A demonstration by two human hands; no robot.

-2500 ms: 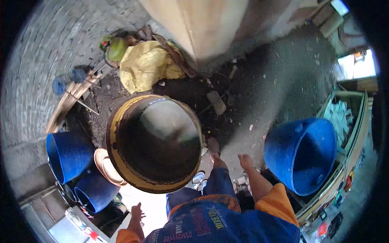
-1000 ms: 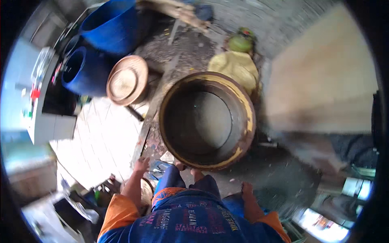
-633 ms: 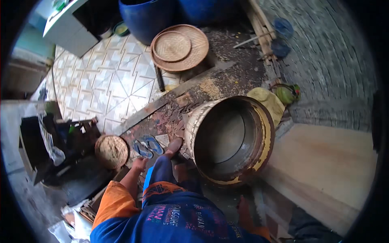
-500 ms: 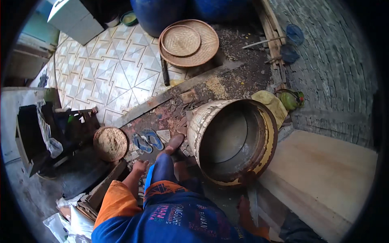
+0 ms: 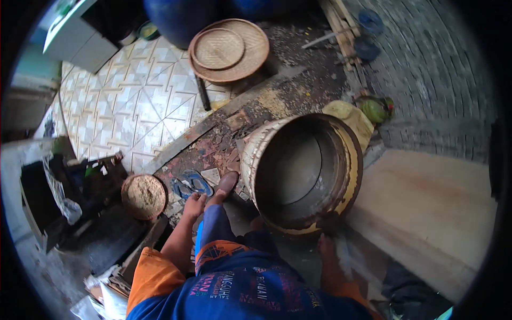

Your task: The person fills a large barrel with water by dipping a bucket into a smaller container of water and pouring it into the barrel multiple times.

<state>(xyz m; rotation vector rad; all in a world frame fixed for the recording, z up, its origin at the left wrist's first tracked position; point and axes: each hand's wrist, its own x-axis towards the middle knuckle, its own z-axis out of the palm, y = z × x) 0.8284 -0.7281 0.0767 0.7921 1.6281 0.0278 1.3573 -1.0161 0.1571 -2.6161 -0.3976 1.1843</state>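
Head view: the left hand (image 5: pixel 193 205) hangs empty beside the thigh, fingers loosely curled, above a pair of blue sandals (image 5: pixel 191 184). The right hand (image 5: pixel 326 241) touches the rim of the large rusty cylindrical metal drum (image 5: pixel 302 169) standing ahead; its fingers cannot be made out.

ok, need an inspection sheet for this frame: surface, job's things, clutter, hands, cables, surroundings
Surface: patterned tiled floor on the left, dirt ground with debris around the drum.
Job's things: large rusty metal drum, open and empty, tilted.
Clutter: stacked woven trays, round sieve, blue sandals, yellow cloth.
Hands: left hand empty, hanging by the thigh; right hand low beside the drum's rim, grip unclear.
Cables: nothing seen.
Surroundings: brick wall, pale wooden board, blue barrel.
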